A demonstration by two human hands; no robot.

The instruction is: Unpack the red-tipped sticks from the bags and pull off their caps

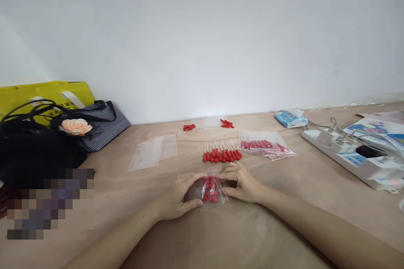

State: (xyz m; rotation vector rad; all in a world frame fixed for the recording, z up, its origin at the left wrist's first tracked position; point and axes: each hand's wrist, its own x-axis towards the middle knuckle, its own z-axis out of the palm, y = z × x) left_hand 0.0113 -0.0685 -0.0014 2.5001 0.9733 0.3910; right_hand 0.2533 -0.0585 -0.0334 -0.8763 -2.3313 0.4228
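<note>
A clear zip-lock bag (210,189) lies between my hands near the middle of the table, with several red-headed sticks inside it. My left hand (181,195) curls around the bag's left end, thumb low and fingers along the upper edge. At the zip end, on the right, my right hand (241,183) grips the bag with its thumb and fingers. Just beyond, a row of red-tipped sticks (221,155) has its heads toward me and pale shafts pointing away. Filled bags (261,143) of such sticks lie to the right of that row.
Flat clear bags (153,151) lie left of the row. Small red pieces (189,127) sit near the wall. A tissue pack (288,118) and a power strip (350,159) with chargers are at right. A striped bag (102,126) and a yellow bag (47,92) stand at left.
</note>
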